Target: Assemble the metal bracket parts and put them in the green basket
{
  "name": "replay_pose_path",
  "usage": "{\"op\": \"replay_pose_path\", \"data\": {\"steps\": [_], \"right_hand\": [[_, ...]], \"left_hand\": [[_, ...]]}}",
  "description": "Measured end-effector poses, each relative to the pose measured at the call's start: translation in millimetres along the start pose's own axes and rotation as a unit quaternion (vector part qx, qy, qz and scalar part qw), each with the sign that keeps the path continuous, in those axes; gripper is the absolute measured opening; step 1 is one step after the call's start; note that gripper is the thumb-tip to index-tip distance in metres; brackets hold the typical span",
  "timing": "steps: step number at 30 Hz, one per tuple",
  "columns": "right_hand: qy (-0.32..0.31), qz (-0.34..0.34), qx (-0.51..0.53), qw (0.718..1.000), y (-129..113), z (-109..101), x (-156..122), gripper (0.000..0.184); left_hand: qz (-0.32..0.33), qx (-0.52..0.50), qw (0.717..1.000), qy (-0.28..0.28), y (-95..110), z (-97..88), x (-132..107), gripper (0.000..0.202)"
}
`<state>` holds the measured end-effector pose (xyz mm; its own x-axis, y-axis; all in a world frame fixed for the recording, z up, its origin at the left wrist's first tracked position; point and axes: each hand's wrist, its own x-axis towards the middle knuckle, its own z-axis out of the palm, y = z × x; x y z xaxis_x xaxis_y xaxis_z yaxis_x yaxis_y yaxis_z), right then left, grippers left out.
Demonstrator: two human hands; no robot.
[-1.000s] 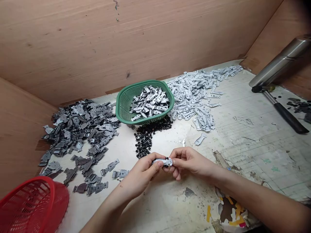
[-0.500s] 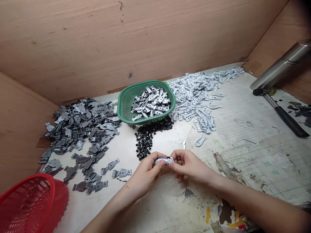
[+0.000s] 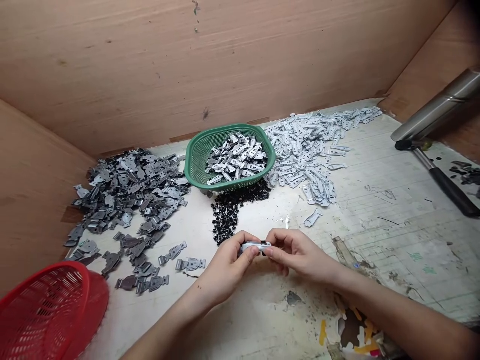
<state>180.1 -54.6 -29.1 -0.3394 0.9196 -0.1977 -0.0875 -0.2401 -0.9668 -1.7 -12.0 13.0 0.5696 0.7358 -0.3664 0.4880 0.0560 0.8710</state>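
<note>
Between my two hands, low over the table, is a narrow metal clip (image 3: pixel 255 245) with a small black piece at its right end. My left hand (image 3: pixel 234 257) is closed on its left end, thumb on top. The fingers of my right hand (image 3: pixel 290 250) pinch the right end, by the black piece. Just beyond my hands lies a strip of small black parts (image 3: pixel 225 217). A single white metal piece (image 3: pixel 313 218) rests ahead of my right hand, and a loose grey metal plate (image 3: pixel 190 264) lies left of my left hand.
A green basket (image 3: pixel 193 172) holds many assembled-looking clips. Grey plates (image 3: pixel 131 185) are heaped at left, white pieces (image 3: pixel 300 145) at right. A red basket (image 3: pixel 84 300) stands front left. At right are a black-handled hammer (image 3: pixel 450 187) and a metal cylinder (image 3: pixel 438 107). Wooden panels surround the table.
The whole view has shifted slightly, so things sit a little further right. My right thumb has moved further onto the clip's right end. Both hands still hold the clip.
</note>
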Motion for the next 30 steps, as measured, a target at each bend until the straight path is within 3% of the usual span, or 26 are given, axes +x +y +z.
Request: {"op": "replay_pose_path", "data": {"steps": [6, 11, 14, 16, 18, 19, 21, 23, 24, 27, 30], "right_hand": [[0.0, 0.007, 0.066, 0.998, 3.6, 0.6, -0.7, 0.031], [-0.006, 0.009, 0.068, 0.998, 11.9, -0.2, -1.8, 0.03], [-0.012, 0.022, 0.055, 0.998, 10.0, 1.7, -2.2, 0.031], [-0.012, 0.027, 0.017, 0.999, -2.9, 0.6, 2.5, 0.031], [0.023, 0.006, -0.039, 0.999, -27.6, -5.6, 14.9, 0.031], [0.063, -0.017, -0.066, 0.996, -43.2, -10.7, 24.3, 0.031], [0.166, -0.089, -0.093, 0.978, -75.2, -22.9, 47.6, 0.029], [0.241, -0.144, -0.103, 0.954, -100.0, -33.7, 69.9, 0.033], [0.252, -0.156, -0.106, 0.949, -107.4, -36.9, 78.0, 0.035], [0.204, -0.145, -0.168, 0.954, -106.5, -35.9, 84.4, 0.037], [0.122, -0.12, -0.308, 0.936, -80.7, -24.9, 73.3, 0.031]], "left_hand": [[0.015, 0.03, 0.999, 0.015, 0.1, 6.2, -2.8, 0.023], [0.04, 0.034, 0.998, 0.041, -3.1, 15.0, -4.2, 0.02], [0.048, 0.037, 0.997, 0.044, -1.4, 10.9, -4.9, 0.021], [0.042, 0.044, 0.997, 0.037, 2.2, -5.5, -6.6, 0.023], [0.024, 0.074, 0.995, 0.063, 5.2, -34.2, -11.5, 0.032], [0.02, 0.117, 0.986, 0.118, 5.7, -51.5, -15.1, 0.035], [-0.047, 0.27, 0.937, 0.216, 2.9, -85.6, -23.6, 0.027], [-0.108, 0.301, 0.92, 0.227, -4.5, -110.7, -29.8, 0.009], [-0.127, 0.303, 0.92, 0.216, -9.5, -118.1, -30.8, 0.011], [-0.148, 0.292, 0.927, 0.182, -25.2, -121.7, -25.0, 0.024], [-0.144, 0.278, 0.935, 0.166, -35.8, -115.3, -16.1, 0.025]]}}
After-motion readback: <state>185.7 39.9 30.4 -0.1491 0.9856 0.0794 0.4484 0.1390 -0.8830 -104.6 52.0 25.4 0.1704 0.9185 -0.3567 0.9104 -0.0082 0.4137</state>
